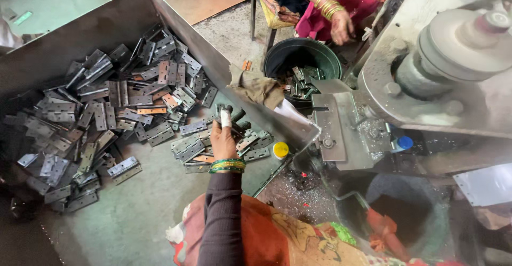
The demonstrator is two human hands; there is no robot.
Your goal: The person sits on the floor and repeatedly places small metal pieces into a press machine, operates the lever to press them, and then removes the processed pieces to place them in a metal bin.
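Note:
My left hand [224, 135] reaches into a large grey metal tray [133, 15], its back facing up. It wears green bangles at the wrist and a white bandage on one finger. Its fingers are closed around a dark metal hinge [236, 114] at the right end of a pile of several grey and rusty hinges [106, 106]. The pile spreads across the tray to the left of the hand. My right hand is out of sight.
A black bucket [277, 58] holding hinges stands beyond the tray's right wall. Another person's hand [341, 26] with gold bangles is above it. A grey machine [453, 58] with a round wheel fills the right. A yellow-lidded jar [280, 149] and a brown rag [258, 87] lie near the tray.

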